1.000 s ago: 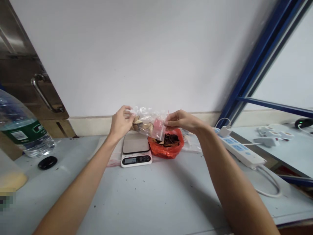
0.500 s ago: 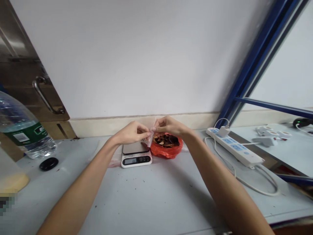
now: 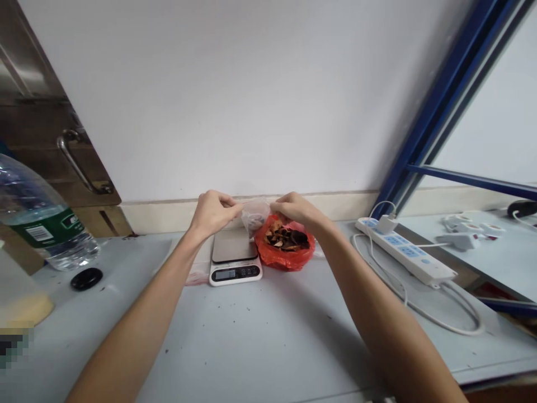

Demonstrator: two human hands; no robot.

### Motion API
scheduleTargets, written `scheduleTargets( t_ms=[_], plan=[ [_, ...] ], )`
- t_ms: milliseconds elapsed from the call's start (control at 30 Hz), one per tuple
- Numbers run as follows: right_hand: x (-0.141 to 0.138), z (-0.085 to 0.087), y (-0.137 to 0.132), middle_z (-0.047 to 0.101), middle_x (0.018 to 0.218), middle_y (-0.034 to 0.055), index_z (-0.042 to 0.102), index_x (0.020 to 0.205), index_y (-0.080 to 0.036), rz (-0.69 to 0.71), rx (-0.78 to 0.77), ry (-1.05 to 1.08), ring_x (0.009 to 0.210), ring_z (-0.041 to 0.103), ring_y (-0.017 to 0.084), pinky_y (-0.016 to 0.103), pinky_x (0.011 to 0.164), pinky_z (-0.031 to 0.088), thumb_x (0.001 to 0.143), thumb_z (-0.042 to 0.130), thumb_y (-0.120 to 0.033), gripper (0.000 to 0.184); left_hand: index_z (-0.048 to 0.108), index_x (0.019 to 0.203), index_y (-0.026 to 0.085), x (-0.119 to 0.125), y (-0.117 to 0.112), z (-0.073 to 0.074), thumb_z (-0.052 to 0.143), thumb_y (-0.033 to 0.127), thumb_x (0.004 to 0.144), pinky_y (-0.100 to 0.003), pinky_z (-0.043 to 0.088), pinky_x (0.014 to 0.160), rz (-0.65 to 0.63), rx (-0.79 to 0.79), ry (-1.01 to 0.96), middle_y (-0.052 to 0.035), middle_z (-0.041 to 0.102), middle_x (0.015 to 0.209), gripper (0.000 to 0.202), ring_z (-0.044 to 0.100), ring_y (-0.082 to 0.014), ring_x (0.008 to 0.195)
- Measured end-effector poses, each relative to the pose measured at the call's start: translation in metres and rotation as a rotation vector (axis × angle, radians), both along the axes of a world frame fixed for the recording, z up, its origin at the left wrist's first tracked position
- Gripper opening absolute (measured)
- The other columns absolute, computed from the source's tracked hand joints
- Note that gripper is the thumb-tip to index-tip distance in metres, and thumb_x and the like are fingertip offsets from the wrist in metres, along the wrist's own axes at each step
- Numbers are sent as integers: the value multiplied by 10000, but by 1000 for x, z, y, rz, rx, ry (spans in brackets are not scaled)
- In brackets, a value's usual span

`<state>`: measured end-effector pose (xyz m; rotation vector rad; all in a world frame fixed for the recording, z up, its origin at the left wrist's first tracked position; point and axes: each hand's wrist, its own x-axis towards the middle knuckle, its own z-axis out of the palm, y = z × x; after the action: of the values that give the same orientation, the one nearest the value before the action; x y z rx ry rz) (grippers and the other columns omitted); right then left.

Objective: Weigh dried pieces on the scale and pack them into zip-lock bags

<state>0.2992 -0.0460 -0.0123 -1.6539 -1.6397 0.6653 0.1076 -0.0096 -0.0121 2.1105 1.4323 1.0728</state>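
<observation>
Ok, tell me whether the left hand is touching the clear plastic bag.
Touching: in the head view, the left hand pinches the clear plastic bag by its edge.

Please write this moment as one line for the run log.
left hand: pinches clear bag | right hand: pinches its other side | scale: beside red bag holding brown pieces

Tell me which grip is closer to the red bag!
Right. The right grip is by the far rim of the red bag; the left grip is farther left, near the scale.
</observation>
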Motion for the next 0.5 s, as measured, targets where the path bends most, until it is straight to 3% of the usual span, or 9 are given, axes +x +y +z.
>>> scheduleTargets(
  t_ms=[100,233,300,400,500],
  plan=[
    [-3,-2,1,501,578,-43,489,581,-210,-114,217,-10,584,492,125,247,560,361,659,547,-161,110,685,537,202,5,-1,-5,617,270,666,-276,464,637,31,93,28,-22,680,556,161,651,-198,617],
    [-13,-6,0,656,833,25,620,747,-203,19,314,-66,747,628,175,281,682,469,680,548,-134,120,692,572,206,20,-11,-14,608,273,702,-279,456,654,-27,205,75,-21,695,590,169,658,-194,625],
    [-17,-7,-1,691,899,63,676,777,-199,11,331,-163,802,645,202,314,754,488,696,552,-120,168,676,571,207,25,-17,-16,598,281,727,-286,445,646,-54,242,85,-18,684,581,190,636,-186,595],
    [-18,-7,-4,730,954,92,734,898,-191,13,233,-244,894,658,242,328,810,491,691,598,-97,264,641,556,205,25,-20,-14,595,276,741,-285,439,638,-130,301,80,-10,666,566,203,600,-172,568],
    [-9,-4,-5,743,989,87,689,1166,-199,105,82,-256,899,665,249,319,786,500,687,715,-149,482,642,593,204,18,-11,-13,569,288,776,-274,468,672,-167,333,21,-9,692,623,214,620,-171,612]
  ],
)
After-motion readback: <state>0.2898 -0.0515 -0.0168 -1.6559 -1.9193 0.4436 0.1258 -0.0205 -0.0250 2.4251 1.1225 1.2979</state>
